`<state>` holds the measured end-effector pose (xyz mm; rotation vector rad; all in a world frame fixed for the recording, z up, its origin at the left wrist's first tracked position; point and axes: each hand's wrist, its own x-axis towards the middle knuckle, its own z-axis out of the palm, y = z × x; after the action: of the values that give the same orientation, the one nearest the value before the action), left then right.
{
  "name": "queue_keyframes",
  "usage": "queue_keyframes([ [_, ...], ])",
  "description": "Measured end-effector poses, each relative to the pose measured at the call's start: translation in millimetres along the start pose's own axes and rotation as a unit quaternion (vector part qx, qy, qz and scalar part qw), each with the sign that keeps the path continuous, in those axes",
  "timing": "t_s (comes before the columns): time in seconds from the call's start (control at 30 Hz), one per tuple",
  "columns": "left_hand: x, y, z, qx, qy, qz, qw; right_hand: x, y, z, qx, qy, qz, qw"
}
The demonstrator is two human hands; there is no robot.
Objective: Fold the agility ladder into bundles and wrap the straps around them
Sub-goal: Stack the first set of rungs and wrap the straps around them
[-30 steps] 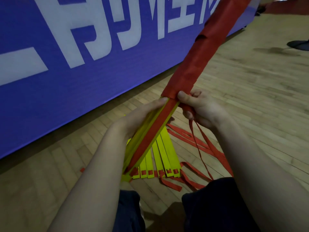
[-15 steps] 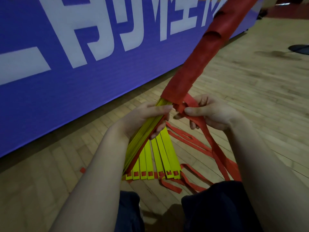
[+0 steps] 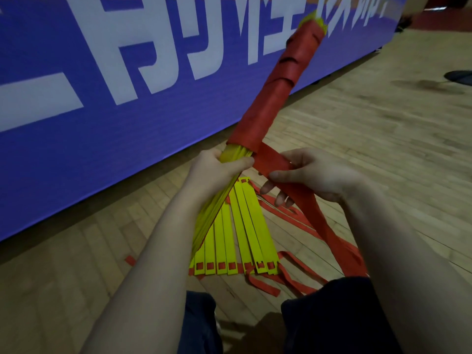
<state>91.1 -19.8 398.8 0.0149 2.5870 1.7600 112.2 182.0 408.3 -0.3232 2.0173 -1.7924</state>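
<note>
A bundle of yellow ladder rungs (image 3: 275, 80) slants up to the right, its upper length wound in red strap. My left hand (image 3: 217, 169) grips the bare yellow part just below the wrapping. My right hand (image 3: 311, 175) pinches the loose red strap (image 3: 273, 160) where it leaves the bundle and pulls it flat to the right. The strap's tail (image 3: 329, 233) hangs down past my right wrist to the floor. A second set of yellow rungs (image 3: 240, 231) lies fanned on the floor under my hands, threaded on red straps.
A blue banner with white letters (image 3: 107, 103) stands along the left and back. The wooden gym floor (image 3: 383, 149) stretches right. Loose red straps (image 3: 288, 274) trail on the floor by my knees (image 3: 332, 318). A dark object (image 3: 459, 77) lies at the far right edge.
The bundle's far yellow end has come into view as the view shifted down. My right hand brought the strap round the bundle and now holds it flat to the right; my left hand moved up its grip.
</note>
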Motion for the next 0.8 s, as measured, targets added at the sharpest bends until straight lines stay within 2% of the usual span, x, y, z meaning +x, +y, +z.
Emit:
queue_keyframes([
  [0.07,-0.9,-0.7,6.8,0.133,0.059,0.022,0.989,1.8,-0.3,3.5,-0.020,0.013,0.001,1.000],
  [0.17,-7.8,4.3,13.9,0.313,0.105,0.057,0.942,4.7,-0.3,4.0,-0.057,0.046,-0.001,0.997],
  [0.33,-10.5,11.0,27.2,0.472,0.123,0.105,0.866,5.9,-5.8,8.8,-0.072,0.109,-0.021,0.991],
  [0.43,-12.8,11.0,35.2,0.523,0.140,0.127,0.831,8.4,-8.4,16.5,-0.087,0.180,-0.007,0.980],
  [0.53,-18.6,10.0,46.5,0.537,0.160,0.154,0.813,11.6,-12.3,26.5,-0.090,0.273,0.011,0.958],
  [0.67,-24.2,5.0,55.8,0.589,0.226,0.206,0.748,12.3,-14.3,34.5,-0.088,0.327,0.011,0.941],
  [0.7,-24.3,2.5,57.4,0.590,0.233,0.223,0.741,12.6,-13.5,33.2,-0.085,0.336,0.012,0.938],
  [0.8,-27.9,-3.9,64.0,0.544,0.229,0.266,0.762,12.8,-11.0,26.9,-0.073,0.356,0.042,0.931],
])
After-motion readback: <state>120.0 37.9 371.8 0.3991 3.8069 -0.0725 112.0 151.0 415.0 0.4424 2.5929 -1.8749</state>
